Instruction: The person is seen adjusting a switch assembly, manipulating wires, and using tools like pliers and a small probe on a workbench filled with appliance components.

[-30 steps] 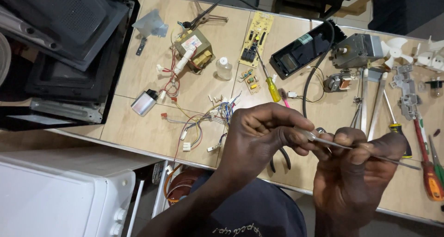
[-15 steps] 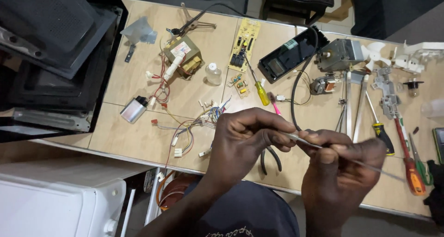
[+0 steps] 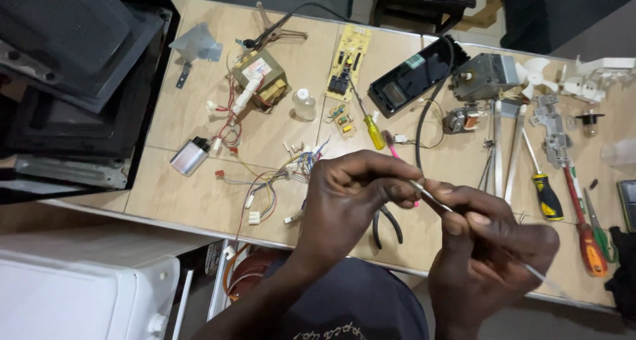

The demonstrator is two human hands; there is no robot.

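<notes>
The left hand [image 3: 351,194] pinched the far end of a thin metal rod [image 3: 437,201]; the right hand [image 3: 490,254] gripped its near length, above the table's [image 3: 199,201] near edge. It looked light, stiff and slippery, best held at both ends. Pliers [image 3: 387,224] lay beneath.

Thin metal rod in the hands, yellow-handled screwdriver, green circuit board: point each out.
thin metal rod [image 3: 434,199], head view, on its bare shaft between the two hands.
yellow-handled screwdriver [image 3: 375,132], head view, on the yellow handle.
green circuit board [image 3: 348,61], head view, on the board's middle.
</notes>
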